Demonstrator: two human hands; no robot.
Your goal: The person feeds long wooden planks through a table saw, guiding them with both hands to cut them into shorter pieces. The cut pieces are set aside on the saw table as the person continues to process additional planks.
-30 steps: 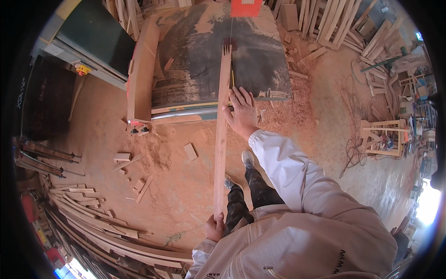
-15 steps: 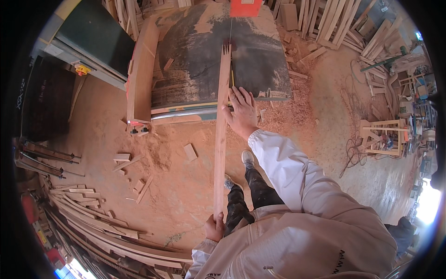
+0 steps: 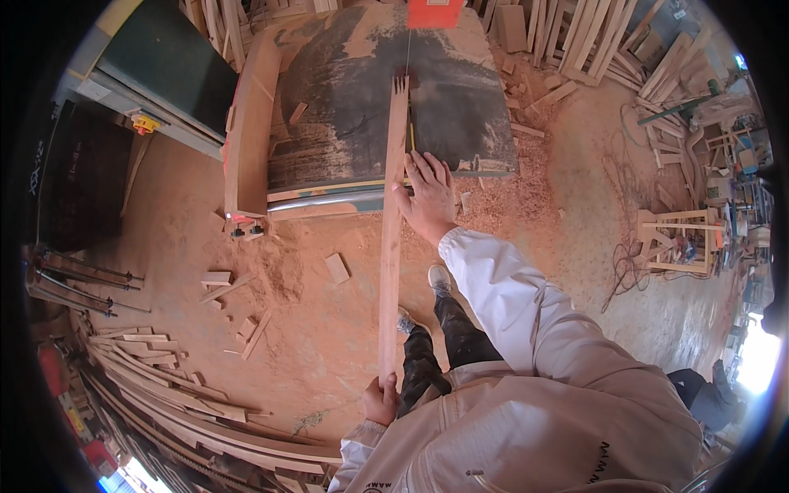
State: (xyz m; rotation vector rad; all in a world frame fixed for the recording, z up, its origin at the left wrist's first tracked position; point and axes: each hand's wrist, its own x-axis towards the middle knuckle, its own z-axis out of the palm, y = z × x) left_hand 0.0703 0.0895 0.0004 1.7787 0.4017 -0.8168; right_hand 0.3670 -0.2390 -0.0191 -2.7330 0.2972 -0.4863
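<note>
Plank [image 3: 389, 246]: long, narrow, pale reddish wood, straight-edged.

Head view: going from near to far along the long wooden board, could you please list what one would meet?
Left hand gripping the board's near end → long wooden board over the sawdust floor → right hand at the table edge → dark saw table → orange block at the far end.

I am counting one long wooden strip [image 3: 391, 238] running down the middle of the frame and one saw table [image 3: 362, 107] at the upper middle. I am seeing two hands on the strip: the right hand [image 3: 427, 197] at centre, the left hand [image 3: 380, 400] at lower middle. I am making out one loose block [image 3: 337, 268] left of centre.
</note>
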